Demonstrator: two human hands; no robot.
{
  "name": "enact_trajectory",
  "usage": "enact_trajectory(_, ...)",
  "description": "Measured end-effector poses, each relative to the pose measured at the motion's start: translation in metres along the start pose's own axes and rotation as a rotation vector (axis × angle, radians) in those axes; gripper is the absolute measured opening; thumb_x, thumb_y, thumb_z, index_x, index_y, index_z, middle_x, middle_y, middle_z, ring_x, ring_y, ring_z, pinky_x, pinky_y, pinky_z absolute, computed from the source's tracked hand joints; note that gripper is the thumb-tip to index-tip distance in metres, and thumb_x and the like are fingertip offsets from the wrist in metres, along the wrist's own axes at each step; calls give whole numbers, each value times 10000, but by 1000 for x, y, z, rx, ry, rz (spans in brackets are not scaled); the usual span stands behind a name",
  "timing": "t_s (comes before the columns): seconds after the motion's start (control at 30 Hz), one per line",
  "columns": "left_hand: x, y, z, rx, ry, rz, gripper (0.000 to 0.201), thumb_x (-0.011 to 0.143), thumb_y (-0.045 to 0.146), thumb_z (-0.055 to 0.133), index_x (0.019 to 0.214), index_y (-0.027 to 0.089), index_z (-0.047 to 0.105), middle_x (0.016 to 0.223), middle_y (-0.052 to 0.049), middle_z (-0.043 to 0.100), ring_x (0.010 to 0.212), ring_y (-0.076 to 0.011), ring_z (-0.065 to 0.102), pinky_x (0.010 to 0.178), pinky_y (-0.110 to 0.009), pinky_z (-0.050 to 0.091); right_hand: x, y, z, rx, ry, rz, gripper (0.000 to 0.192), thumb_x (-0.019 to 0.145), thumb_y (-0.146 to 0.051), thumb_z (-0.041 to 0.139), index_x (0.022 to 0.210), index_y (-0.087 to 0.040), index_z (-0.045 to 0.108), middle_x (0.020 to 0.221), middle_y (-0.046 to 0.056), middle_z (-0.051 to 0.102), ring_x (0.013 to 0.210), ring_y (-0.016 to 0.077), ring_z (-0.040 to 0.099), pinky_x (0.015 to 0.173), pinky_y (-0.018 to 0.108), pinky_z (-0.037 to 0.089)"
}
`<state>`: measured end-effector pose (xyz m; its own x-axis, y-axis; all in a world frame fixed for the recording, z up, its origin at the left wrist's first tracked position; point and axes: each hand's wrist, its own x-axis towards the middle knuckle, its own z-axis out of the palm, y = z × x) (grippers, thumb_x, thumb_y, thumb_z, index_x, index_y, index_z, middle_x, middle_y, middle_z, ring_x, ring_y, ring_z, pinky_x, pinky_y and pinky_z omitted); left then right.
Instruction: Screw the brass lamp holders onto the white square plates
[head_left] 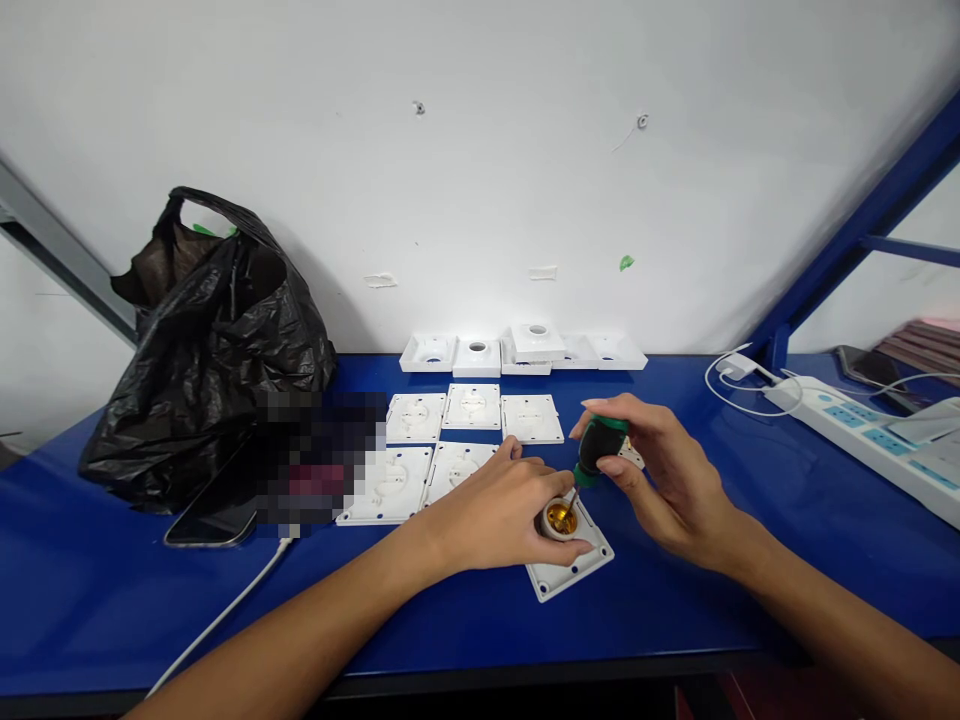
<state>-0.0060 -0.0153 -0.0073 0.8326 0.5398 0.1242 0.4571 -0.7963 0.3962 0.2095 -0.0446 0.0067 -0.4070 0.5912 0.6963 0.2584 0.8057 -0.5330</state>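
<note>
My right hand [660, 470] grips the dark handle of a green-and-black screwdriver [602, 447]. Its shaft slants down into a round lamp socket [560, 519] with a brass-coloured inside. The socket sits on a square white base plate [577, 575] lying tilted on the blue table. Around the socket's rim, the fingers and thumb of my left hand [517, 510] are closed, the thumb in front. The screwdriver's tip is inside the socket, and whether a screw sits under it is too small to tell. Just behind my right fingers, a small pale part [631, 456] is partly hidden.
Several white plates [474, 406] lie behind my left hand. White square covers [478, 358] line the wall. A black plastic bag [217, 350] and a phone [214, 510] stand left, with a white cable [225, 615]. A power strip [877, 430] lies right.
</note>
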Motion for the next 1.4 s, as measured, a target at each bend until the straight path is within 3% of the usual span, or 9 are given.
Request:
enact_trajectory(0.4,1,1,-2,-13,-31,-7,374,919,571,739,950,210,647,718,38,591,699,-197,603,985,-456,403,3,-3,-2,-41,-52,-43,594,1029,-99,567,1571,-295,422,1084,55,644,962,207,639,819,367,563)
enact_trajectory(0.57,0,1,-1,-10,-20,-19,398,911,587,742,887,206,629,698,42,565,670,-183,578,994,-452,407,5,-3,-2,-80,-47,-53,610,1012,-108,625,1558,-311,445,1058,45,650,891,195,628,786,364,580)
enact_trajectory(0.8,0,1,-1,-54,-19,-16,361,919,565,748,1018,222,692,734,36,590,707,-196,602,1006,-482,419,7,-5,-3,-147,-14,-85,618,983,-152,713,1535,-317,489,1004,23,658,824,183,600,725,338,564)
enact_trajectory(1.0,0,-1,1,-15,2,-6,403,910,605,734,926,211,655,684,56,528,647,-170,548,1004,-477,430,7,-5,-4,-172,-27,-31,598,1031,-209,642,1583,-317,439,999,31,649,825,196,597,766,362,574)
enact_trajectory(1.4,0,0,1,-42,-3,4,376,908,563,753,1095,240,704,695,49,568,681,-197,579,992,-488,400,5,-9,-5,-205,-77,0,646,1049,-209,576,1639,-342,348,1071,50,685,842,203,636,802,359,613)
